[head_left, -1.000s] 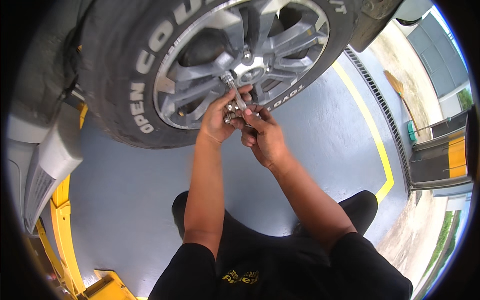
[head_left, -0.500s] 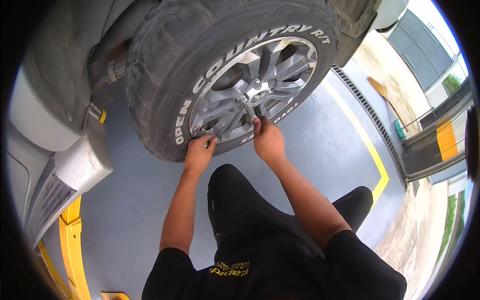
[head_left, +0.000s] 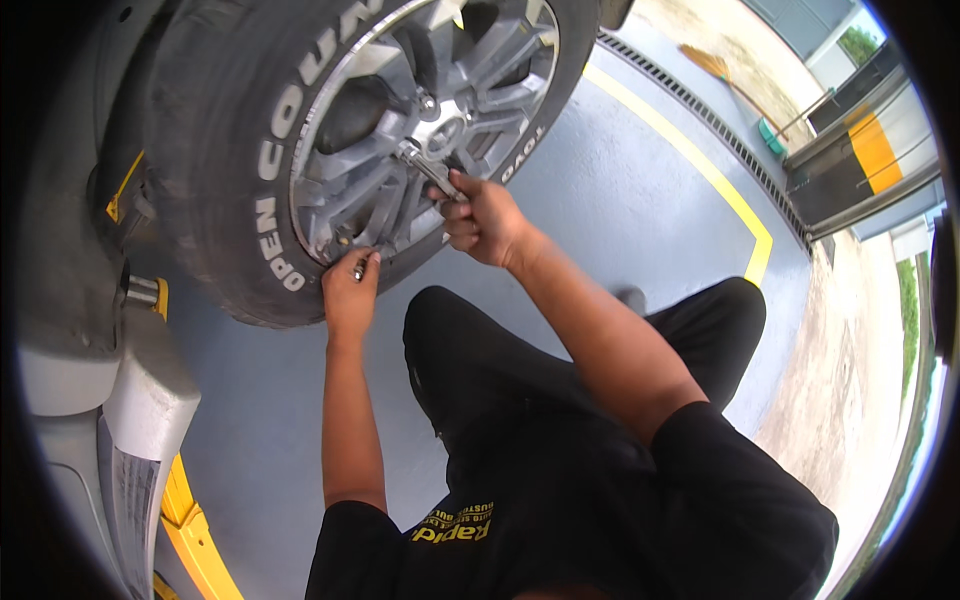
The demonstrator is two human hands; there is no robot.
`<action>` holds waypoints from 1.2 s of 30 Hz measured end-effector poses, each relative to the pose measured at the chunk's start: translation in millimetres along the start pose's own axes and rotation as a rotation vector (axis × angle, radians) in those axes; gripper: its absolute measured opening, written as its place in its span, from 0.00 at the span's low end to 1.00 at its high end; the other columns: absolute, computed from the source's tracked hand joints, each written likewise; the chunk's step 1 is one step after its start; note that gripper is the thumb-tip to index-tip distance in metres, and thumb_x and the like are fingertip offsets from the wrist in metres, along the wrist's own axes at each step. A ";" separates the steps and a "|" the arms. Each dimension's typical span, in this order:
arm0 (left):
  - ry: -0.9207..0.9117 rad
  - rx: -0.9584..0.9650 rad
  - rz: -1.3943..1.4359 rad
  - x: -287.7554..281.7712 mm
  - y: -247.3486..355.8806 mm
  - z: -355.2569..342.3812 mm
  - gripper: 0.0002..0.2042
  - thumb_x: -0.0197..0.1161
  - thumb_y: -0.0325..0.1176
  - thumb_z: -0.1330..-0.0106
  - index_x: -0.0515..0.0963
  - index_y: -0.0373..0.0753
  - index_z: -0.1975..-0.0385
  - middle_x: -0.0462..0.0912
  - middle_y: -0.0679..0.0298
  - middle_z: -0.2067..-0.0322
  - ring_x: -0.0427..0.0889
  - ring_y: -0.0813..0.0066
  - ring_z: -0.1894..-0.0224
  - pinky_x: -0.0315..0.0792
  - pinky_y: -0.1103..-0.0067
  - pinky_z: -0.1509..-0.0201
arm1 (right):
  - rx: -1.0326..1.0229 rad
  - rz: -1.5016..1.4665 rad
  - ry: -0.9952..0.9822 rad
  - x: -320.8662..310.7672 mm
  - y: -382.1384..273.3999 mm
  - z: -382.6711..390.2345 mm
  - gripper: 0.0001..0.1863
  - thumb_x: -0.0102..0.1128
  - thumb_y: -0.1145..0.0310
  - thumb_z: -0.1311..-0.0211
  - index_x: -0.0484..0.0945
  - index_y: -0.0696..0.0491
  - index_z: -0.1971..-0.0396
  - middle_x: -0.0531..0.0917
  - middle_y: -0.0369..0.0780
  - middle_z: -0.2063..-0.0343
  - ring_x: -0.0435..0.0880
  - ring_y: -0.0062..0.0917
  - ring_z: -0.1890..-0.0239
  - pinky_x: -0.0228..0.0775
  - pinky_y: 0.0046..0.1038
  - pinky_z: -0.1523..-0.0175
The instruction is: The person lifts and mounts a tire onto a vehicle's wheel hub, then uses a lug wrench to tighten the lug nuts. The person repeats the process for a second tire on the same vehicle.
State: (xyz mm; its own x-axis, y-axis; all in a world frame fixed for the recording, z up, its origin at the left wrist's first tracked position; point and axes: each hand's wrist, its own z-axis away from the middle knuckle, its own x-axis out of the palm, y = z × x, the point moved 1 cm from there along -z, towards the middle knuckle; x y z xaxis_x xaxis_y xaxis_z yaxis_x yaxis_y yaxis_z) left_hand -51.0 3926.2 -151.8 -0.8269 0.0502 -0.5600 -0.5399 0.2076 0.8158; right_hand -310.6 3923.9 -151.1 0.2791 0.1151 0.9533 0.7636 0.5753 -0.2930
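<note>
A raised vehicle wheel (head_left: pixel 205 170) with a white-lettered black tire and silver spoked rim fills the upper middle. My right hand (head_left: pixel 480 218) grips a chrome socket wrench (head_left: pixel 428 165), its socket against a lug position beside the hub (head_left: pixel 440 130). My left hand (head_left: pixel 350 283) rests at the rim's lower edge, fingers closed on small chrome lug nuts (head_left: pixel 359 270), partly hidden by them.
A grey bumper (head_left: pixel 145 400) and yellow lift arm (head_left: pixel 190 520) are at left. The blue-grey floor (head_left: pixel 600 190) has a yellow line, bordered by a drain grate (head_left: pixel 700 105). A broom (head_left: pixel 705 58), green dustpan (head_left: pixel 770 135) and striped post (head_left: pixel 868 150) stand at right.
My hands have parted: the left moved from beside the wrench down-left to the rim's edge, while the right now wraps round the wrench at the hub. The camera's view has shifted.
</note>
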 end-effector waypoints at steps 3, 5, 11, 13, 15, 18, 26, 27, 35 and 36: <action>0.019 0.049 -0.041 2.3 -11.2 0.3 0.11 0.65 0.33 0.33 0.83 0.31 0.60 0.86 0.51 0.68 0.85 0.61 0.67 0.76 0.71 0.57 | -0.244 0.653 0.492 8.8 9.2 -4.1 0.21 0.47 0.51 0.24 0.75 0.56 0.61 0.79 0.32 0.78 0.74 0.25 0.82 0.70 0.29 0.72; 0.020 0.024 -0.078 2.1 -9.1 2.3 0.11 0.65 0.33 0.33 0.83 0.30 0.60 0.86 0.51 0.69 0.84 0.62 0.68 0.75 0.72 0.57 | -0.488 1.416 0.932 36.2 19.5 -7.9 0.20 0.47 0.52 0.24 0.75 0.56 0.63 0.78 0.31 0.79 0.75 0.25 0.82 0.70 0.30 0.72; -0.019 -0.123 -0.061 2.7 -16.2 -1.3 0.11 0.64 0.32 0.33 0.83 0.29 0.60 0.85 0.54 0.70 0.82 0.68 0.67 0.74 0.74 0.56 | -0.112 0.441 0.520 53.6 7.9 -6.4 0.19 0.46 0.54 0.24 0.74 0.55 0.66 0.67 0.28 0.86 0.63 0.16 0.87 0.55 0.22 0.81; -0.021 -0.116 -0.083 6.2 -14.3 -0.7 0.11 0.64 0.32 0.33 0.83 0.29 0.60 0.85 0.55 0.70 0.82 0.69 0.67 0.74 0.75 0.55 | -0.009 0.283 0.424 39.2 -2.8 -1.8 0.22 0.45 0.51 0.25 0.75 0.56 0.65 0.66 0.29 0.86 0.61 0.14 0.88 0.52 0.21 0.83; -0.006 -0.067 -0.154 6.7 -11.3 -1.8 0.11 0.64 0.32 0.32 0.83 0.29 0.60 0.85 0.55 0.70 0.81 0.70 0.67 0.74 0.75 0.55 | 0.054 0.637 0.534 48.9 -13.6 5.0 0.24 0.40 0.50 0.23 0.75 0.58 0.63 0.68 0.30 0.86 0.65 0.18 0.87 0.57 0.24 0.81; 0.001 -0.053 -0.150 6.1 -19.3 -4.2 0.11 0.64 0.32 0.32 0.83 0.30 0.60 0.85 0.58 0.71 0.80 0.73 0.69 0.73 0.76 0.58 | -0.490 1.758 0.881 54.3 4.0 2.4 0.22 0.50 0.52 0.27 0.76 0.60 0.61 0.79 0.41 0.82 0.83 0.32 0.74 0.74 0.38 0.63; -0.030 -0.158 -0.121 6.3 -13.5 -0.9 0.09 0.65 0.31 0.32 0.84 0.31 0.61 0.79 0.68 0.76 0.72 0.83 0.75 0.68 0.82 0.69 | -0.262 0.904 0.677 38.1 -16.5 8.0 0.24 0.57 0.50 0.29 0.84 0.59 0.69 0.84 0.41 0.79 0.77 0.23 0.77 0.67 0.31 0.69; -0.022 -0.153 -0.144 8.7 -9.7 -1.4 0.09 0.65 0.31 0.32 0.84 0.31 0.61 0.78 0.68 0.77 0.72 0.84 0.75 0.67 0.82 0.69 | -0.242 0.877 0.653 39.7 -15.2 10.8 0.25 0.57 0.49 0.29 0.84 0.58 0.69 0.84 0.41 0.79 0.76 0.22 0.77 0.65 0.29 0.70; -0.007 -0.118 -0.183 4.2 -21.8 0.5 0.10 0.65 0.32 0.32 0.83 0.31 0.60 0.79 0.68 0.76 0.73 0.84 0.74 0.67 0.83 0.68 | -0.542 1.717 0.777 53.8 7.6 8.3 0.20 0.57 0.57 0.30 0.73 0.64 0.61 0.84 0.54 0.71 0.85 0.49 0.70 0.76 0.47 0.61; -0.011 -0.119 -0.161 7.3 -16.1 -2.2 0.10 0.65 0.32 0.32 0.84 0.31 0.60 0.79 0.68 0.76 0.72 0.84 0.74 0.67 0.83 0.69 | -0.412 1.243 0.691 45.3 3.4 5.1 0.20 0.57 0.57 0.30 0.74 0.63 0.61 0.84 0.53 0.72 0.85 0.49 0.70 0.76 0.47 0.63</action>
State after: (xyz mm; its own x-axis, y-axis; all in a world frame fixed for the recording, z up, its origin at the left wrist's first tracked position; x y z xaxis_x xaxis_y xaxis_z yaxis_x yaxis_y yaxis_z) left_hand -48.7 3921.1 -168.7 -0.7270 0.0364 -0.6857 -0.6804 0.0969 0.7264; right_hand -298.4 3935.2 -108.6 0.9874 -0.1175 -0.1063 -0.0921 0.1205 -0.9884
